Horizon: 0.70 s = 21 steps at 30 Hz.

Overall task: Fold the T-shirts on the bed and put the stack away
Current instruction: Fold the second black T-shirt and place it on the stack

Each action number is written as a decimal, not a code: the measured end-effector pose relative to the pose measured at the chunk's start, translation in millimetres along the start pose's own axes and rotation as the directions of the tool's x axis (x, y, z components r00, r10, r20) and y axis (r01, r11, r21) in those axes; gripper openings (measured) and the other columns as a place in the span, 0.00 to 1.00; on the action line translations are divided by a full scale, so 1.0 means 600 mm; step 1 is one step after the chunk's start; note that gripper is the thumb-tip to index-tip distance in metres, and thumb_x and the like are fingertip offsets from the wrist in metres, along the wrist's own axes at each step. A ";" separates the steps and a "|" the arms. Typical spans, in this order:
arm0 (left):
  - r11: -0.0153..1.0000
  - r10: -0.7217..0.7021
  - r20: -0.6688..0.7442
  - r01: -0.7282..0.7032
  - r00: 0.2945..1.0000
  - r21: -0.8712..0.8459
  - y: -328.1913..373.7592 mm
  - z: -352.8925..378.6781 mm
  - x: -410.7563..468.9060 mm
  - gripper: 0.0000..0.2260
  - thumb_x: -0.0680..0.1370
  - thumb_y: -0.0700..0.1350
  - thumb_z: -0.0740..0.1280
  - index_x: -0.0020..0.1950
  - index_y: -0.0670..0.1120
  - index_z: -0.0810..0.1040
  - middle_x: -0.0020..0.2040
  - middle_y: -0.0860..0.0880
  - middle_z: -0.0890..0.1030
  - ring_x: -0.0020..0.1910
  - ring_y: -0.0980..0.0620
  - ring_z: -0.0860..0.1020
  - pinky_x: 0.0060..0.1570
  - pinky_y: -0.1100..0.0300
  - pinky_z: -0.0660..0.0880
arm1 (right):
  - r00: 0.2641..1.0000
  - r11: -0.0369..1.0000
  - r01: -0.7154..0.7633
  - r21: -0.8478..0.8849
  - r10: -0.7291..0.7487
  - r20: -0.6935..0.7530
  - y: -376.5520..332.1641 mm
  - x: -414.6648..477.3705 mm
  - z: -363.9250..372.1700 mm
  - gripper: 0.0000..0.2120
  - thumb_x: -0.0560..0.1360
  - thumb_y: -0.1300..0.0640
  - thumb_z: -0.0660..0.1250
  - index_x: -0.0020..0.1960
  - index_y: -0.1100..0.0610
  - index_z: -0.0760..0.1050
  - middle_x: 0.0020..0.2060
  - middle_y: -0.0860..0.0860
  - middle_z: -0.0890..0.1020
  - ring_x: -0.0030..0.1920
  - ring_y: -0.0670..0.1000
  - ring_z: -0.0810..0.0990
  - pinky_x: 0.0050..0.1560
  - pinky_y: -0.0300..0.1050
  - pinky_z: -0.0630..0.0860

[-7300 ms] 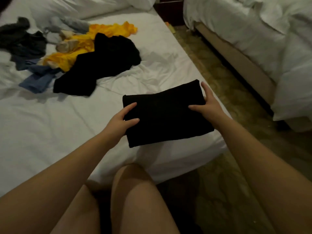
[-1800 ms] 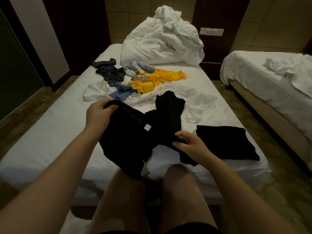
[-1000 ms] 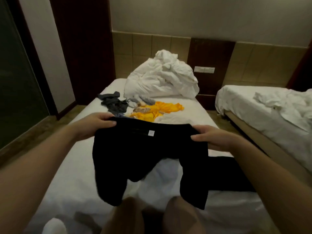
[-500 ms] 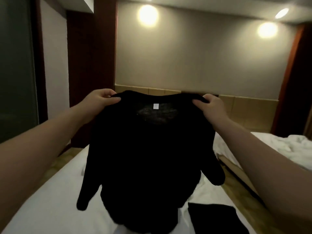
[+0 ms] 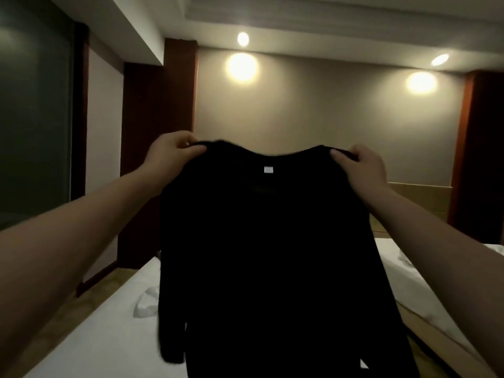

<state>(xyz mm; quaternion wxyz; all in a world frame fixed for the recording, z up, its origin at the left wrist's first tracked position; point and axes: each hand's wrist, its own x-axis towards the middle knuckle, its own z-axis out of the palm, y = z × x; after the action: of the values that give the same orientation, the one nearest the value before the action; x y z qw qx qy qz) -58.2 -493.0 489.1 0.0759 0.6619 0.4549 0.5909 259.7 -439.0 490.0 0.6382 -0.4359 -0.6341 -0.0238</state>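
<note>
Head camera is pointing me up at the far wall, and I am reading it from left to right. A dark green glass panel (image 5: 32,118) is filling the left edge, and a reddish-brown wooden wall panel (image 5: 152,159) is standing just beside it. The person's left forearm is reaching in from the lower left. The left hand (image 5: 171,154) is gripping one shoulder of a black fabric T-shirt (image 5: 272,255), with its fingers curling over the top seam and pinching the cloth. The shirt is hanging in the air, spread between both hands, with its open neckline facing me. It is blocking most of the middle of my view. A small white neck label (image 5: 268,169) is showing just under the collar, and one sleeve is dangling down the shirt's left side. Below and to the left, the white-sheeted bed (image 5: 95,336) is lying under the shirt, with a crumpled white cloth (image 5: 147,304) resting on it near the sleeve. I cannot tell whether the hem is touching the sheet. Behind the shirt, two round patches of warm light are glowing on the beige back wall (image 5: 313,113). The right hand (image 5: 362,170) is holding the other shoulder, thumb pressing on the near face and fingers wrapping behind the seam. At the far right, a second bed with white bedding (image 5: 403,279) is sitting apart from the first.
</note>
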 end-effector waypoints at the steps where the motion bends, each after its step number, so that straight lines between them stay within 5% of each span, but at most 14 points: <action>1: 1.000 -0.028 0.044 0.027 0.999 0.013 -0.002 -0.012 -0.001 0.05 0.77 0.43 0.64 0.50 0.43 0.78 0.46 0.44 0.78 0.47 0.46 0.78 0.48 0.55 0.74 | 1.000 1.000 0.002 0.019 -0.002 -0.011 0.008 0.001 -0.004 0.15 0.76 0.52 0.66 0.35 0.56 0.67 0.29 0.48 0.68 0.31 0.43 0.65 0.30 0.36 0.61; 6: 1.000 0.000 0.002 0.000 1.000 -0.028 0.001 -0.038 0.003 0.04 0.76 0.43 0.65 0.48 0.45 0.77 0.43 0.46 0.77 0.41 0.50 0.78 0.45 0.58 0.74 | 0.972 0.985 0.048 0.166 -0.008 -0.235 0.006 -0.004 0.004 0.19 0.76 0.54 0.66 0.31 0.53 0.61 0.27 0.47 0.64 0.26 0.39 0.65 0.28 0.33 0.62; 10: 0.989 -0.151 0.153 0.148 0.977 0.027 -0.038 -0.022 0.003 0.04 0.78 0.43 0.63 0.47 0.45 0.76 0.42 0.46 0.76 0.38 0.51 0.76 0.38 0.62 0.73 | 0.996 0.981 -0.090 0.171 0.086 0.027 0.011 -0.007 0.030 0.17 0.76 0.51 0.66 0.32 0.55 0.65 0.28 0.48 0.68 0.29 0.44 0.67 0.30 0.38 0.62; 14: 0.890 -0.388 0.230 0.428 0.892 -0.158 -0.061 -0.028 0.006 0.08 0.79 0.45 0.61 0.52 0.44 0.77 0.41 0.47 0.77 0.38 0.53 0.78 0.37 0.62 0.73 | 0.953 0.908 -0.264 0.324 0.194 0.234 0.040 -0.028 0.040 0.15 0.73 0.54 0.70 0.32 0.55 0.69 0.23 0.45 0.72 0.23 0.40 0.71 0.24 0.33 0.65; 16: 0.831 -0.478 0.290 0.533 0.829 -0.157 -0.072 -0.017 -0.002 0.09 0.79 0.45 0.61 0.55 0.44 0.77 0.43 0.47 0.79 0.39 0.52 0.79 0.39 0.60 0.74 | 0.877 0.801 -0.450 0.395 0.313 0.366 0.060 -0.041 0.050 0.13 0.72 0.53 0.71 0.33 0.56 0.72 0.25 0.47 0.76 0.25 0.44 0.75 0.27 0.34 0.70; 19: 0.713 -0.593 0.339 0.672 0.730 -0.200 -0.089 0.025 -0.036 0.11 0.78 0.45 0.62 0.58 0.42 0.76 0.43 0.45 0.80 0.41 0.49 0.80 0.39 0.57 0.75 | 0.683 0.635 -0.711 0.300 0.524 0.508 0.095 -0.074 0.074 0.13 0.70 0.52 0.73 0.49 0.60 0.78 0.41 0.55 0.83 0.40 0.53 0.83 0.40 0.46 0.79; 21: 0.622 -0.647 0.345 0.732 0.680 -0.279 -0.104 0.065 -0.073 0.07 0.79 0.43 0.62 0.50 0.42 0.77 0.34 0.46 0.81 0.32 0.52 0.81 0.30 0.61 0.77 | 0.555 0.526 -0.817 0.236 0.608 0.567 0.107 -0.116 0.093 0.16 0.72 0.54 0.72 0.56 0.60 0.76 0.42 0.56 0.82 0.40 0.53 0.83 0.38 0.45 0.80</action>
<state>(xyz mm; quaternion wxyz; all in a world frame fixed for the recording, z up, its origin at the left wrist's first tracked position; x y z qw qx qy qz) -52.2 -470.5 406.8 0.4772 0.4640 0.5348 0.5206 239.6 -402.8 387.8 0.5223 -0.4847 -0.4957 0.4965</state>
